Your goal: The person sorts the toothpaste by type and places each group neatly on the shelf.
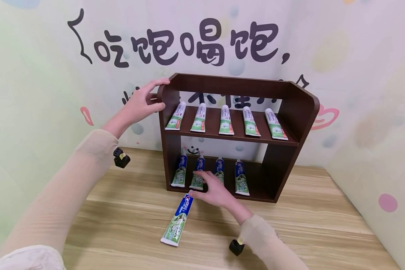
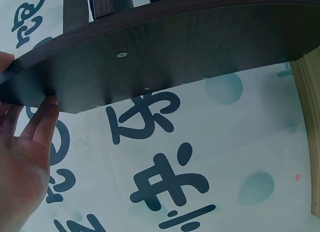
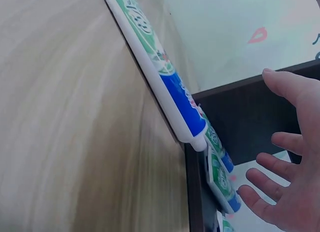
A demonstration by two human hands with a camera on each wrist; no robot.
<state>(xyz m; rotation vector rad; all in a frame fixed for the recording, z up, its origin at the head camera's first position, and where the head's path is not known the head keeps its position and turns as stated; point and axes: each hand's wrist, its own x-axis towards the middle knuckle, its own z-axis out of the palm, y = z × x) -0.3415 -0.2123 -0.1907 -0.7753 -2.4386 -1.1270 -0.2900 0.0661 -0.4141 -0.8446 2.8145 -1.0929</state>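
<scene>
A dark brown two-tier shelf (image 1: pixel 219 137) stands against the wall. My left hand (image 1: pixel 140 103) grips the upper part of its left side panel; in the left wrist view, fingertips (image 2: pixel 49 103) press on the panel's outer face (image 2: pixel 165 52). A blue and green toothpaste tube (image 1: pixel 179 221) lies face up in front of the shelf, its cap end at the lower front edge. Above that cap end is my right hand (image 1: pixel 212 190), fingers spread and relaxed, holding nothing. In the right wrist view, the hand (image 3: pixel 295 167) is apart from the tube (image 3: pixel 160 67).
Several white and green toothpaste tubes (image 1: pixel 226 120) lie in a row on the upper tier. Several blue and green tubes (image 1: pixel 242 178) lie on the lower tier, left of a bare stretch at its right end. The wood-grain table (image 1: pixel 128 225) extends around the shelf. Behind is a printed wall (image 1: pixel 357 75).
</scene>
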